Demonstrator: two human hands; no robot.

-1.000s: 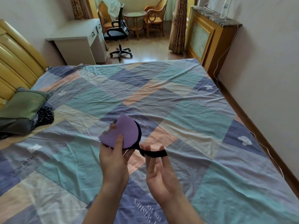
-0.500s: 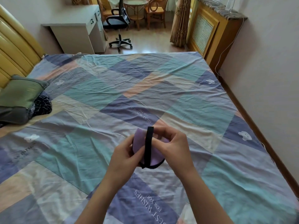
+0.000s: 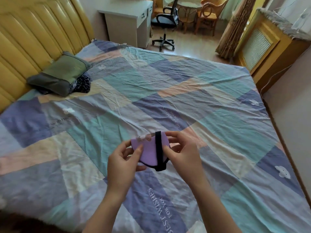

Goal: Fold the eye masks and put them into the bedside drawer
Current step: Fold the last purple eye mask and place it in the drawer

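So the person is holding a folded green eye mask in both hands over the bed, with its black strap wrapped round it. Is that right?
Not quite: the head view shows the eye mask is purple, not green. The rest holds: left hand and right hand hold it folded over the bed, black strap wrapped round it.

The bed (image 3: pixel 210 106) lies wide and bare around the left hand (image 3: pixel 124 158) and right hand (image 3: pixel 183 153), with open sheet ahead and to both sides. At the far left a green pillow (image 3: pixel 65 68) and a dark checked cloth (image 3: pixel 82 83) touch, close against the yellow headboard (image 3: pixel 33 39), which walls off that side. The right edge of the bed runs along a wall (image 3: pixel 294 115) with a narrow strip of floor between.
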